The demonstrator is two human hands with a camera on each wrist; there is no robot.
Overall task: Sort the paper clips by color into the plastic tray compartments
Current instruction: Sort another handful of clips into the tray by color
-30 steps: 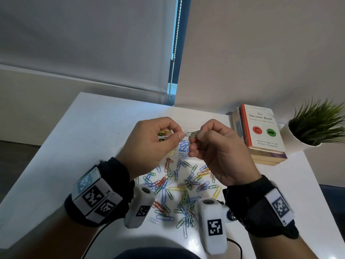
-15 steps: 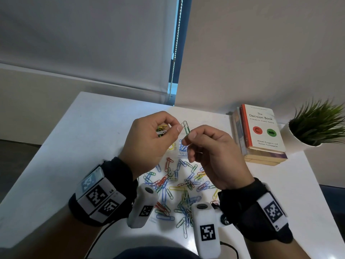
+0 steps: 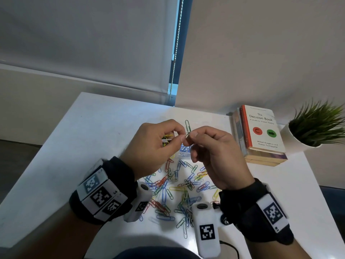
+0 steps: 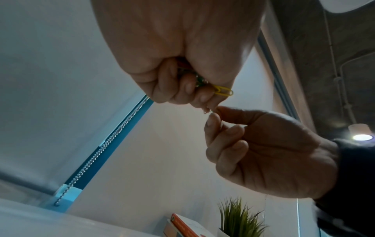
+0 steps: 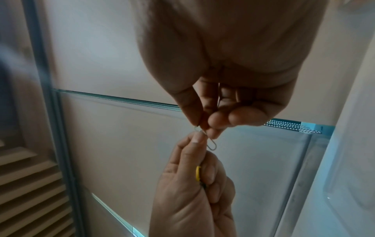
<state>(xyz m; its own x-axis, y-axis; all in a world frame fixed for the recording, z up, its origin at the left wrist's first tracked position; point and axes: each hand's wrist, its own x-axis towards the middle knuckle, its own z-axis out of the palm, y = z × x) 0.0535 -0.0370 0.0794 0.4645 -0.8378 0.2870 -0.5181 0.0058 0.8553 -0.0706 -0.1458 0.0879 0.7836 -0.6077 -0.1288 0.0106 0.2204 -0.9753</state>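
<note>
Both hands are raised above a loose pile of mixed-colour paper clips (image 3: pixel 177 186) on the white table (image 3: pixel 93 137). A green paper clip (image 3: pixel 187 126) stands upright between them. My right hand (image 3: pixel 192 135) pinches its lower end with thumb and forefinger, and the fingertips of my left hand (image 3: pixel 182 136) pinch it from the other side. The left hand also grips a small bunch of clips (image 3: pixel 166 140), one of them a yellow clip (image 4: pixel 223 91). The clear tray (image 3: pixel 182 156) is mostly hidden behind the hands; blue clips show in one compartment.
A stack of books (image 3: pixel 261 131) lies at the table's far right, with a potted plant (image 3: pixel 315 126) beside it. A window blind with a bead cord (image 3: pixel 175 53) hangs behind the table. The table's left edge runs diagonally toward me.
The green clip has turned from lying level between the hands to standing upright. Both hands have stayed together above the pile.
</note>
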